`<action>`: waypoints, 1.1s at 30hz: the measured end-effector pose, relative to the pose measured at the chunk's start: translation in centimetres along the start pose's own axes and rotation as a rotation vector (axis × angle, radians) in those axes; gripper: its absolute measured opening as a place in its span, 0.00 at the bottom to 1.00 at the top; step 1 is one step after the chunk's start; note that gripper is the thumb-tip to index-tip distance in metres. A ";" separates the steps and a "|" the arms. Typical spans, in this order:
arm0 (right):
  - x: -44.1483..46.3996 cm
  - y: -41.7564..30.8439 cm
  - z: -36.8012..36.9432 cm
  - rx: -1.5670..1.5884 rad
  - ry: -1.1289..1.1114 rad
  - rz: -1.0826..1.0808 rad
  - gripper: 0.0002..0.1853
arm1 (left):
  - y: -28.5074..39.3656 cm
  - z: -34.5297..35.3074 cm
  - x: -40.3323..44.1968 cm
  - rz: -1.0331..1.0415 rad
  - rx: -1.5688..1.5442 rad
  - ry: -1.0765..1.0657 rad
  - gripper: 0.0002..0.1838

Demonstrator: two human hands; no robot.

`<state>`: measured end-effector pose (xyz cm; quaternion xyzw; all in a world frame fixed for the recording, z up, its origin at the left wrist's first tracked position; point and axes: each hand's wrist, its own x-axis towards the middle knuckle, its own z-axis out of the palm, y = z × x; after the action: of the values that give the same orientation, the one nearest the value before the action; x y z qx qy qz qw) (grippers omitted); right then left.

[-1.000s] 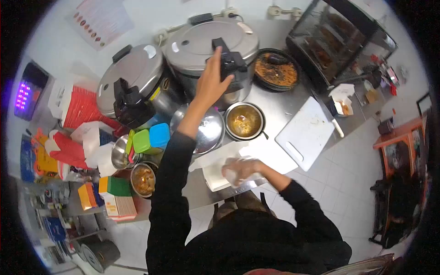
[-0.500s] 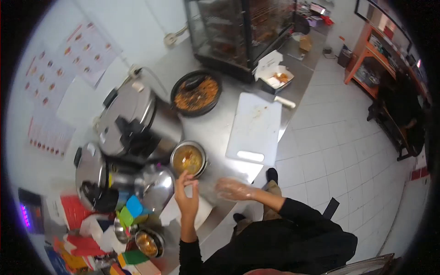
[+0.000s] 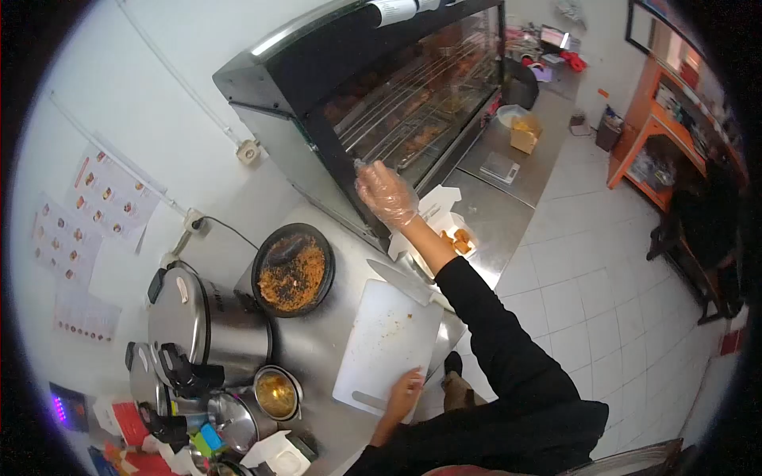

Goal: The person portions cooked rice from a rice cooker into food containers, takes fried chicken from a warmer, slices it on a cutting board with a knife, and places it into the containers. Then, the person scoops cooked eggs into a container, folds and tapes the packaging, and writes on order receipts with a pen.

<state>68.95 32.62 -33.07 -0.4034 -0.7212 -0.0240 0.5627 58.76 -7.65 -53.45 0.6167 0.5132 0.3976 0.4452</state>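
My right hand (image 3: 386, 194), in a clear plastic glove, is raised at the front of a heated display cabinet (image 3: 270, 119). Its curled fingers are at the near edge of the cabinet's glass door (image 3: 353, 131); the fingertips are partly hidden. My bare left hand (image 3: 406, 393) lies with its fingers apart on the near right corner of a white cutting board (image 3: 385, 337), beside the handle slot. A broad-bladed knife (image 3: 397, 279) rests across the board's far end. Behind my right forearm stands an open white takeaway box (image 3: 470, 239) with fried pieces inside.
A black bowl of brown crumbly food (image 3: 290, 285) sits left of the board. Further left are a large lidded pot (image 3: 238, 321), a metal bowl of yellowish liquid (image 3: 276, 394) and another white box (image 3: 282, 456). Beyond the cabinet's front lie a small scale (image 3: 500, 168) and a cardboard box (image 3: 524, 135).
My view has shifted toward the cabinet. The right hand has risen from near the counter edge to the cabinet door. The left hand has come down from mid-air onto the cutting board.
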 end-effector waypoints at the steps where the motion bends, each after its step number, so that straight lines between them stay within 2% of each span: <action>1: 0.1 1.1 1.2 -0.042 0.031 -0.094 0.14 | -1.0 -1.2 -0.1 0.104 0.068 0.085 0.13; 3: 1.6 1.0 0.0 -0.018 -0.024 -0.148 0.12 | 0.2 -3.9 -0.6 -0.275 -0.001 0.353 0.13; 4: 2.0 1.2 -0.5 -0.006 -0.051 -0.175 0.11 | 1.6 -5.1 -0.6 -0.332 0.032 0.493 0.13; 7: 2.6 4.4 0.5 0.030 0.285 -0.303 0.10 | 1.8 -6.8 -2.1 -0.388 0.104 0.914 0.14; 9: 4.1 6.1 -1.6 -0.039 0.043 -0.143 0.07 | 1.2 -6.5 -3.9 -0.377 0.150 1.124 0.15; 11: 5.2 9.2 -2.6 -0.067 -0.023 -0.018 0.06 | -0.7 -5.8 -5.7 -0.387 0.301 1.301 0.17; 13: 6.2 12.9 -3.0 -0.050 0.021 -0.005 0.06 | -3.2 -3.1 -9.3 -0.447 0.556 1.441 0.18; 14: 6.6 14.6 -2.9 -0.017 0.048 0.062 0.06 | -3.4 -1.1 -10.3 -0.548 0.471 1.564 0.17; 16: 7.1 17.4 -3.2 0.054 0.080 0.186 0.06 | -6.0 3.1 -13.5 -0.746 0.614 1.714 0.18; 17: 6.8 18.9 -3.0 0.002 0.123 0.179 0.06 | -7.6 5.6 -15.5 -0.848 0.690 1.777 0.18; 19: 5.6 21.5 -2.4 -0.103 0.211 0.164 0.07 | -10.0 11.0 -20.2 -1.332 0.986 1.502 0.20; 20: 4.6 21.1 -2.5 -0.156 0.141 0.176 0.07 | -10.1 13.1 -21.1 -1.513 1.014 1.318 0.20; 22: 2.6 21.9 -0.7 -0.127 -0.041 -0.008 0.09 | -9.8 16.3 -21.3 -1.663 0.849 0.868 0.19; 23: 1.9 21.9 0.0 -0.108 -0.132 -0.097 0.10 | -9.6 17.3 -21.2 -1.628 0.725 0.678 0.19; 26: 1.0 21.9 2.5 -0.142 -0.369 -0.053 0.15 | -10.4 17.3 -20.2 -1.306 0.406 0.409 0.19; 29: 0.8 23.9 5.6 -0.284 -0.475 -0.112 0.19 | -11.2 16.1 -19.2 -1.152 0.157 0.373 0.19; 30: -0.5 25.3 8.0 -0.315 -0.489 -0.031 0.21 | -11.5 15.5 -18.9 -1.130 0.097 0.379 0.19; 33: 0.9 22.6 5.8 -0.446 -0.717 -0.143 0.20 | -12.7 13.9 -18.5 -1.073 -0.023 0.356 0.19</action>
<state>78.07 51.25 -43.92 -0.4470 -0.8745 -0.0766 0.1720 65.51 -26.89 -70.25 0.1879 0.8177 0.2191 0.4981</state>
